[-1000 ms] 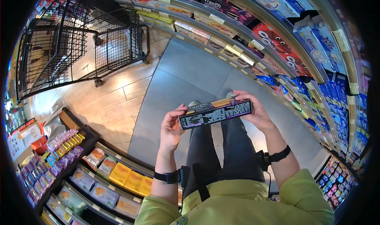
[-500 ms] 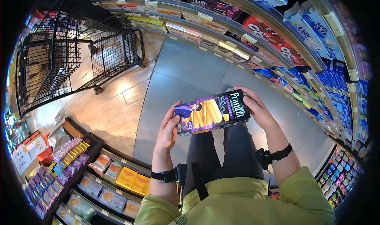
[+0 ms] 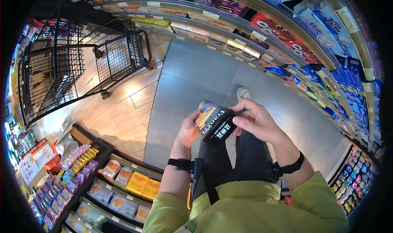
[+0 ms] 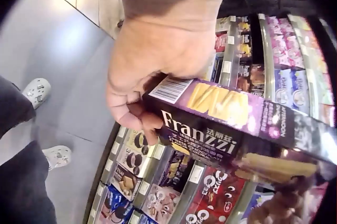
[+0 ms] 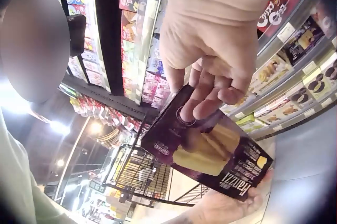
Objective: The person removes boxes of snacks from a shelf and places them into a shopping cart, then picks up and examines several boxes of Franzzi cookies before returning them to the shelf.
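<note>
A dark purple Franzzi cookie box (image 3: 212, 124) is held in front of the body, its short black end with white lettering facing up. My left hand (image 3: 187, 130) grips the box at one end; in the left wrist view, fingers of the left hand (image 4: 158, 50) curl under the end beside the barcode. The thumb and fingers of my right hand (image 3: 258, 120) pinch the opposite end. In the right wrist view the right hand's fingers (image 5: 202, 100) lie over the cookie box (image 5: 208, 145), which shows pictured cookie sticks, and the left hand (image 5: 231, 208) is below it.
A black wire shopping cart (image 3: 82, 65) stands on the wooden floor (image 3: 131, 106) at left. Shelves of boxed snacks (image 3: 282, 36) curve along the top and right. A low display with yellow packs (image 3: 137, 184) and hanging small packets (image 3: 67, 171) sits at lower left.
The box has turned from its long side, through its pictured front, to its short end facing up. Both hands have shifted with it, the left one moving rightward.
</note>
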{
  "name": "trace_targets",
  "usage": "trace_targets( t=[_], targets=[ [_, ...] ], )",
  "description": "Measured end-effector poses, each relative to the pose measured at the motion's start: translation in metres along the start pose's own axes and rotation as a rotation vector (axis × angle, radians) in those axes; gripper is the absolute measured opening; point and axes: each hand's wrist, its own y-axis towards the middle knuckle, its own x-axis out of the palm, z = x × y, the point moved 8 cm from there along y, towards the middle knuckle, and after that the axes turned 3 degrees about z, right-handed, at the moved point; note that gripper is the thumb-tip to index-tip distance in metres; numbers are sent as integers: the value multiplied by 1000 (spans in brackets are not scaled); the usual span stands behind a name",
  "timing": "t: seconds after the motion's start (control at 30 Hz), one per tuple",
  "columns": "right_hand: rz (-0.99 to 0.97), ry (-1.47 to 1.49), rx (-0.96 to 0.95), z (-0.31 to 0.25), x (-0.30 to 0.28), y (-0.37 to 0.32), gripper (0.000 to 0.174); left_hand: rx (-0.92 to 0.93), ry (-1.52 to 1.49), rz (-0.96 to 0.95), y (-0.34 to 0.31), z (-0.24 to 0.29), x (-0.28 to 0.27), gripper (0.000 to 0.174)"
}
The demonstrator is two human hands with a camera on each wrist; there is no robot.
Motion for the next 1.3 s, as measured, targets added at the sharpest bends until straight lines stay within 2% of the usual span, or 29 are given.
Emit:
trace_targets(
  t=[0.03, 0.1, 0.2, 0.27, 0.3, 0.33, 0.4, 0.47, 0.5, 0.53, 0.57, 0.63, 0.67, 0.73, 0.8, 0.9, 1.0, 1.03, 1.13, 1.17, 1.2, 1.3],
  targets=[
    [-2, -21, -12, -1, 2, 0, 25, 1, 0, 5, 7, -3, -7, 30],
    [8, -8, -22, -2, 2, 0, 24, -78, -62, -99, 27, -14, -21, 51],
    [28, -11, -57, 2, -6, 1, 25, -59, -101, -35, 37, -13, -39, 48],
    [32, -26, -84, 7, -17, 3, 27, 160, -15, 80, 15, 10, -22, 27],
    [117, -75, -25, 14, -34, 6, 28, 384, 37, 112, -4, 28, -5, 30],
    [202, -126, 33, 22, -49, 7, 28, 389, 36, 110, -18, 28, 16, 30],
    [273, -168, 46, 39, -63, 11, 33, 854, 202, 200, -60, 55, 50, 37],
    [534, 64, 33, 73, -96, 11, 38, 939, 499, 198, -82, 52, 85, 46],
    [550, 184, 35, 95, -106, 14, 37, 1011, 624, 155, -89, 48, 100, 51],
    [551, 175, 35, 102, -107, 15, 37, 1081, 748, 110, -95, 43, 116, 58],
    [511, 360, 51, 110, -104, 17, 35, 1201, 894, 67, -106, 40, 135, 68],
    [423, 627, 51, 123, -100, 23, 33, 1195, 970, 24, -114, 27, 155, 80],
    [429, 615, 51, 127, -103, 22, 33, 1202, 991, 19, -114, 20, 159, 86],
    [322, 728, 112, 132, -92, 23, 34, 1260, 971, -98, -116, 7, 168, 103],
    [290, 806, 77, 132, -85, 29, 37, 1322, 1022, -148, -122, 1, 178, 105],
    [82, 1050, 39, 121, -67, 33, 39, 1335, 1095, -185, -126, -5, 185, 106],
    [187, 1120, 111, 136, -70, 38, 40, 1425, 1190, -194, -131, -3, 191, 109],
    [112, 1016, 107, 128, -66, 35, 36, 1423, 1190, -196, -133, -1, 194, 109],
    [149, 958, 128, 135, -66, 37, 36, 1448, 1290, -96, -143, 6, 201, 116],
    [170, 829, 132, 142, -74, 38, 34, 1396, 1350, -80, -140, 6, 202, 120],
    [174, 833, 130, 139, -75, 38, 34, 1342, 1410, -64, -137, 5, 201, 125],
    [129, 608, 282, 132, -69, 34, 29, 1297, 1466, -74, -133, 4, 199, 121]
  ],
)
